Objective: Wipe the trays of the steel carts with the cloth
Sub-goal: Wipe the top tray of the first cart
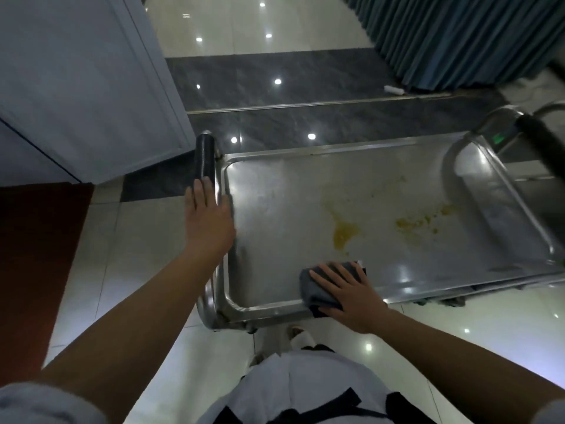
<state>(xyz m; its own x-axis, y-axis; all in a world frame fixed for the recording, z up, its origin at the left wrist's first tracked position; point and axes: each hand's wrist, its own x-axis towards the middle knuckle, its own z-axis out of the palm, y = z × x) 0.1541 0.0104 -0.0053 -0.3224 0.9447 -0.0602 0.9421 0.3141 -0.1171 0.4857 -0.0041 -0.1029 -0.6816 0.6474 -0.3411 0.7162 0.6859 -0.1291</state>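
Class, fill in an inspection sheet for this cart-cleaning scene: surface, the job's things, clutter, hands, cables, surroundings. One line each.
Surface: steel cart's top tray, shiny, with yellow-brown stains near its middle and right.
Job's things: folded grey cloth lies on the tray's near edge.
Clutter: nothing seen on the tray besides the cloth.
Hands: left hand rests flat by the black-gripped cart handle; right hand presses flat on the cloth.
Cables: nothing seen.
Surroundings: glossy tiled floor, teal curtain, pale blue door, second cart's handle at right.
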